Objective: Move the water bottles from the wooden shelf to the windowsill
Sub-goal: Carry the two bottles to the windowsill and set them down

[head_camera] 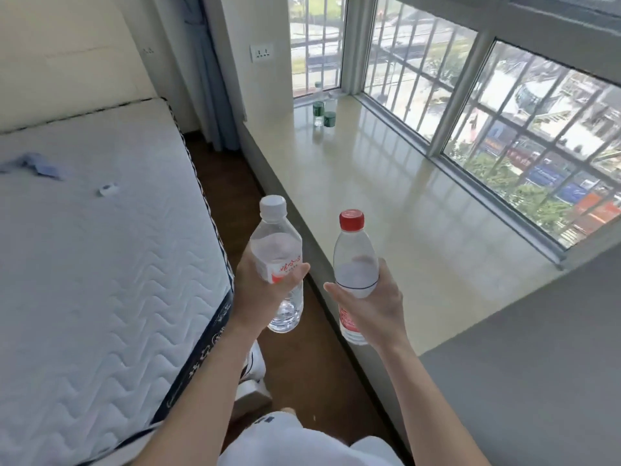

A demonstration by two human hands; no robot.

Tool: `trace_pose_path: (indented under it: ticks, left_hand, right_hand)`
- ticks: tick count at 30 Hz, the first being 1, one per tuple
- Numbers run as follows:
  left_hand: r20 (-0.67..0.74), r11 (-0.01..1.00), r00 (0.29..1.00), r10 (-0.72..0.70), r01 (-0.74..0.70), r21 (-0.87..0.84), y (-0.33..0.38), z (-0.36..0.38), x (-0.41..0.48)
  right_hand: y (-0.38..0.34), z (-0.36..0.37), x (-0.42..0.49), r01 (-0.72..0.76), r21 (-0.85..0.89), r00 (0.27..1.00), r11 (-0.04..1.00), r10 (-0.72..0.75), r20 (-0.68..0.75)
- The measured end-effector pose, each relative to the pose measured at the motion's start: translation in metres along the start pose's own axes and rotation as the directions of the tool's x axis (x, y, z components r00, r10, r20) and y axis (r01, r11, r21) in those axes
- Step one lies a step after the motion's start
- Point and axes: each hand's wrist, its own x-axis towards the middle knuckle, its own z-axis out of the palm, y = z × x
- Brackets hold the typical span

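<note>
Left hand (pixel 265 284) is wrapping the white-capped bottle (pixel 277 260) around its label, fingers closed on it; right hand (pixel 366 307) is clamping the red-capped bottle (pixel 353 264) at mid-body, thumb in front. Both bottles are riding upright, slightly tilted, in the air just short of the near edge of the windowsill (pixel 386 183), over the strip of wood floor (pixel 302 358) between sill and mattress (pixel 100 230). Neither is set down yet. Two green-labelled bottles (pixel 323 111) are already standing at the far left corner of the sill, by the window frame. Risks as I judge them: the sill surface is looking glossy, so a bottle landing tilted could skid or topple; setting down too near the front edge could send one off to the floor; both look partly filled, so sloshing water could rock them on release; placing both at once is splitting attention, and the two could knock each other.
</note>
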Motion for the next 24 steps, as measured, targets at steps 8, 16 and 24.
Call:
trace_pose_path:
  ticks: [8,16,24]
  left_hand:
    - [-0.118,0.996,0.99,-0.083,0.087,0.025,-0.027,-0.01,0.048]
    - [-0.21,0.99,0.967,-0.142,0.133,-0.056,-0.061,-0.035,0.153]
    - [-0.277,0.985,0.946,-0.168,0.15,-0.085,-0.092,-0.084,0.286]
  right_hand:
    - [-0.001,0.047,0.068,0.007,-0.004,0.99,1.0,-0.007,0.142]
    - [-0.029,0.128,0.175,0.065,0.001,0.976,0.998,-0.064,0.209]
    - [-0.076,0.229,0.29,0.115,-0.012,0.957,0.993,-0.108,0.27]
